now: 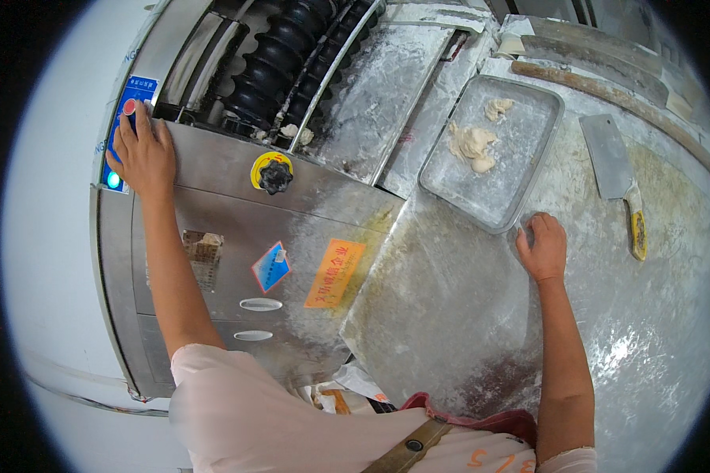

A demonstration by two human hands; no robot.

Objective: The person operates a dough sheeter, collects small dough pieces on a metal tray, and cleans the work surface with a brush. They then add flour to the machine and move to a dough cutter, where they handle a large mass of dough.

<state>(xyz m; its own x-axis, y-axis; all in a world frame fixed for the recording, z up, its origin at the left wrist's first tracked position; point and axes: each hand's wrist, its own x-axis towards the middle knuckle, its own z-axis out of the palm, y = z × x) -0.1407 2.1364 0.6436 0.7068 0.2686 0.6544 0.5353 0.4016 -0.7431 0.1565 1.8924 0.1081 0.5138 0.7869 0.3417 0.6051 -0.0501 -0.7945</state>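
My left hand [145,155] lies over the blue control panel [139,88] of a stainless-steel dough machine [213,148]. Its fingers are spread, one of them at the red button [130,107]; whether the button is pressed in cannot be seen. A green button [113,180] glows below the palm. On the floured metal worktop [449,284], my right hand [543,245] rests beside the near corner of a metal tray [497,222], loosely curled and holding nothing. Several lumps of dough [472,143] lie in that tray.
Black spiral rollers [272,59] sit in the machine's uncovered top, near a floury plate [367,88]. A black knob [275,177] juts from its front. Right of the tray lies a cleaver [612,159], blade away from me. A wooden rolling pin [603,94] lies along the back.
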